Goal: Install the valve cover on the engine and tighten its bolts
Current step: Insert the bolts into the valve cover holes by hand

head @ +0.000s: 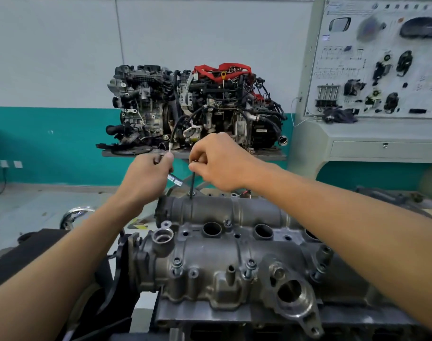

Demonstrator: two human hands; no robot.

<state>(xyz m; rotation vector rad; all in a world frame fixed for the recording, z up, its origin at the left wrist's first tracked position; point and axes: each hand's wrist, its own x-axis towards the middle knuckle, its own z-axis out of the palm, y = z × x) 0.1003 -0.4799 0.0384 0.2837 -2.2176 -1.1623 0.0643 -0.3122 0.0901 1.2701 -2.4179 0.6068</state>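
Observation:
A grey metal valve cover point(224, 244) lies on the engine in front of me, with several bolts standing along its near edge point(176, 263). My right hand point(220, 161) pinches the top of a thin black tool shaft point(192, 185) that stands upright, its tip at the cover's far left edge. My left hand point(146, 175) is beside it, fingers curled round a small metal tool handle point(174, 179) that sticks out below the fist. The bolt under the shaft's tip is hidden.
Two display engines point(192, 107) stand on a stand behind the workpiece. A training panel with mounted car parts point(382, 60) is at the right. A chrome part point(74, 215) and black fabric point(37, 254) are at the left.

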